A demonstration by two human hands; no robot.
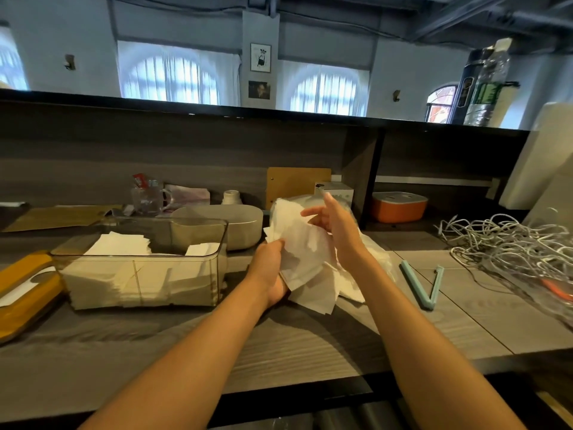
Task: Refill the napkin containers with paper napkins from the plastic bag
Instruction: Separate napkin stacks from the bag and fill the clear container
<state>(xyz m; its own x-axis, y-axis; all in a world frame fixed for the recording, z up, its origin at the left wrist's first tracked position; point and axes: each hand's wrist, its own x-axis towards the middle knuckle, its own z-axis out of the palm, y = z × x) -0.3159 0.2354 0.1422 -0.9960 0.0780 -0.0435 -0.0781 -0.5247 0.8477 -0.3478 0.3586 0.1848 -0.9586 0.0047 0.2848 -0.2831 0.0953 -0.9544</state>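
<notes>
On the grey bench [310, 346], the left hand [269, 268] grips a loose bunch of napkins [305, 252] over the plastic bag [376, 252]; the right hand [336, 221] touches them, fingers relaxed. Next (I think) they must be squared, then carried to the half-full clear container [139, 262].

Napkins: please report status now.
Left hand grips napkin bunch; right hand open against it. Clear container partly filled. Path unobstructed.

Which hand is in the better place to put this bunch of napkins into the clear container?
Probably the left. The left hand already grips the napkins from below and is on the side nearer the clear container, which stands open on that side. The right hand, fingers relaxed, only steadies them.
</notes>
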